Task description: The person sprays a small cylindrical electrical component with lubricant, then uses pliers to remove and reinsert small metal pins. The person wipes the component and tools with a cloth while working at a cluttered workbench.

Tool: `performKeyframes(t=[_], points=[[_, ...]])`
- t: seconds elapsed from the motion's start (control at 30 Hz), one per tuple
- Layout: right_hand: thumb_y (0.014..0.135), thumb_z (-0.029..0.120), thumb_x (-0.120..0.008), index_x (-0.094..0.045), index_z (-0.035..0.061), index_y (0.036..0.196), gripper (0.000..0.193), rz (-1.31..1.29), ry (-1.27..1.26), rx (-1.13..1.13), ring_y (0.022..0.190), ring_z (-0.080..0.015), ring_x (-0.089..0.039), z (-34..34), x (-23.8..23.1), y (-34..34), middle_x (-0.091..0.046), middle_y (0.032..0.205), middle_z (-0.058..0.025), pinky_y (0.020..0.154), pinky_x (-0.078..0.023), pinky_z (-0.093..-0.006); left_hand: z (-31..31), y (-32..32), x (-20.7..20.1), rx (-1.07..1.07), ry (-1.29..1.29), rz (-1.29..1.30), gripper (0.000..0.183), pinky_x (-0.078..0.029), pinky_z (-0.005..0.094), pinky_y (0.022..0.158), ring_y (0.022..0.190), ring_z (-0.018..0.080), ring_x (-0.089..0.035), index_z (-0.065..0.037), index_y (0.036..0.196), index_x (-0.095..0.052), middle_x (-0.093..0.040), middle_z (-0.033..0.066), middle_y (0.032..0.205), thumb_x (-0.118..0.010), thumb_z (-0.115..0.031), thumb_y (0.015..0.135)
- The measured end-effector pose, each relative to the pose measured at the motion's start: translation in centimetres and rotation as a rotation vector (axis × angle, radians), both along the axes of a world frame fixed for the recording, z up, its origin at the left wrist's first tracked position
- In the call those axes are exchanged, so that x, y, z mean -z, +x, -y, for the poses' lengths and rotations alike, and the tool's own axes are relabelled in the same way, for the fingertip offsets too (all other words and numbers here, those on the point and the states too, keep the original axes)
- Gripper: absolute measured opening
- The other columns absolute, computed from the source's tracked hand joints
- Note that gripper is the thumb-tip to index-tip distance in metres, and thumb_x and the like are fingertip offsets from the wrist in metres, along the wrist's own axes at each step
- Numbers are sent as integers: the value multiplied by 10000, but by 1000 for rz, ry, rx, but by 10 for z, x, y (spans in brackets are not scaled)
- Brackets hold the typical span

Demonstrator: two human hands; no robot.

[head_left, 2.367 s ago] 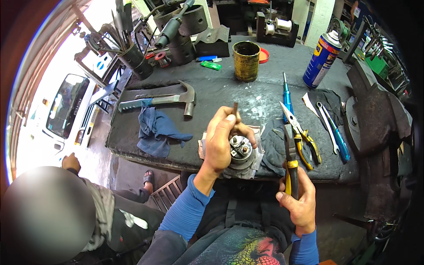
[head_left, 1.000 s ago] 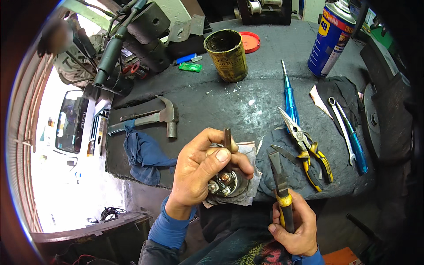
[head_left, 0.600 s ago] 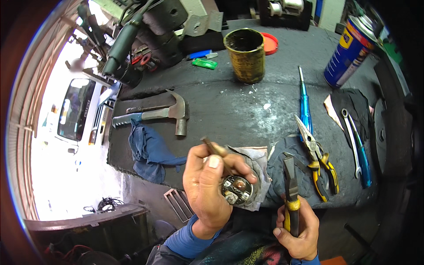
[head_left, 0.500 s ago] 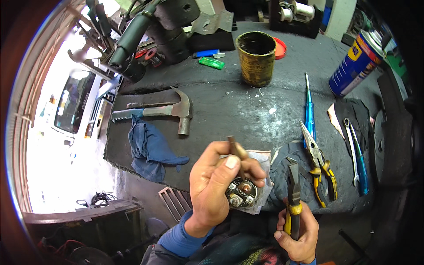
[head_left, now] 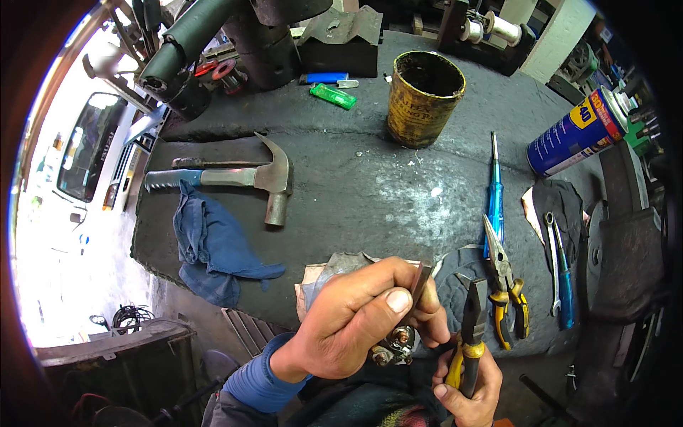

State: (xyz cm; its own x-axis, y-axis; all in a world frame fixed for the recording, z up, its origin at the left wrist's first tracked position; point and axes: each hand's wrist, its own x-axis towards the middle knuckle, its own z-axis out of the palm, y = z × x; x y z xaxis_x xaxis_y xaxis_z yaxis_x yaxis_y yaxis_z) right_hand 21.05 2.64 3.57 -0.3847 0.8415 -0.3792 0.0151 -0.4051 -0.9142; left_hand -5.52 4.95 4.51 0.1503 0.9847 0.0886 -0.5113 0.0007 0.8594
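Note:
Between the thumb and fingers of my left hand [head_left: 348, 320] is a thin, flat, brownish strip [head_left: 421, 279], pinched upright; its exact kind cannot be made out. Just beneath that hand sits a small round dark part with metal terminals and a copper-coloured stud [head_left: 400, 340], partly covered by my fingers. My right hand [head_left: 475, 400] is wrapped round the yellow-and-black handles of a pair of combination pliers [head_left: 475, 312]. Their jaws point away from me, close to the left fingertips but apart from the strip. A grey cloth [head_left: 338, 269] lies behind the left hand.
Long-nose pliers [head_left: 502, 274], a blue screwdriver [head_left: 496, 196] and a spanner [head_left: 553, 267] lie on the right. A claw hammer [head_left: 274, 178] and blue rag [head_left: 213, 242] are left. Farther back stand a dirty tin [head_left: 425, 107], lighters [head_left: 333, 96] and a blue spray can [head_left: 576, 135].
The view has shifted slightly. My left hand has moved right, toward the pliers, with the strip still pinched, and now covers more of the round part. The right hand keeps its grip.

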Motion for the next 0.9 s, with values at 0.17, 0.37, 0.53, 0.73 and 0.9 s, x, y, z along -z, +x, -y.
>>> performKeyframes(t=[0.17, 0.37, 0.53, 0.73, 0.9], points=[[867, 111, -859, -533, -20, 1383, 625, -25, 27, -13, 913, -175, -628, -1, 3, 1, -644, 1082, -122, 820, -524, -306, -3, 0, -4, 28, -82, 88, 312, -567, 343, 906, 971, 182, -683, 79, 1243, -573, -719, 152, 1072, -438, -195, 1177], [864, 90, -845, -509, -38, 1424, 665, -45, 8, -17, 901, -187, -627, -1, 5, 1, -641, 1081, -136, 816, -522, -315, -4, -1, -7, 27, -117, 11, 306, -576, 309, 864, 918, 157, -697, 65, 1221, -601, -725, 121, 1040, -482, -215, 1182], [863, 89, -833, -505, -47, 1434, 672, -19, 23, -18, 903, -181, -630, 0, 7, 3, -650, 1075, -131, 820, -522, -309, -5, -2, -8, 41, -118, -14, 321, -578, 293, 838, 895, 144, -709, 68, 1202, -628, -733, 100, 1010, -491, -222, 1182], [856, 123, -845, -510, -54, 1422, 681, -11, -37, 12, 867, -166, -636, -2, 4, 3, -657, 1067, -122, 784, -524, -284, -7, -5, -8, 29, 54, -223, 318, -587, 288, 782, 855, 149, -749, 77, 1254, -665, -775, 116, 1012, -565, -207, 1149], [859, 103, -841, -511, -46, 1424, 671, -35, -28, 33, 847, -162, -638, 0, 4, 2, -655, 1070, -124, 750, -527, -275, -11, -8, -1, 33, 179, -260, 302, -594, 314, 764, 840, 172, -759, 62, 1286, -688, -793, 124, 1067, -623, -178, 1116]])
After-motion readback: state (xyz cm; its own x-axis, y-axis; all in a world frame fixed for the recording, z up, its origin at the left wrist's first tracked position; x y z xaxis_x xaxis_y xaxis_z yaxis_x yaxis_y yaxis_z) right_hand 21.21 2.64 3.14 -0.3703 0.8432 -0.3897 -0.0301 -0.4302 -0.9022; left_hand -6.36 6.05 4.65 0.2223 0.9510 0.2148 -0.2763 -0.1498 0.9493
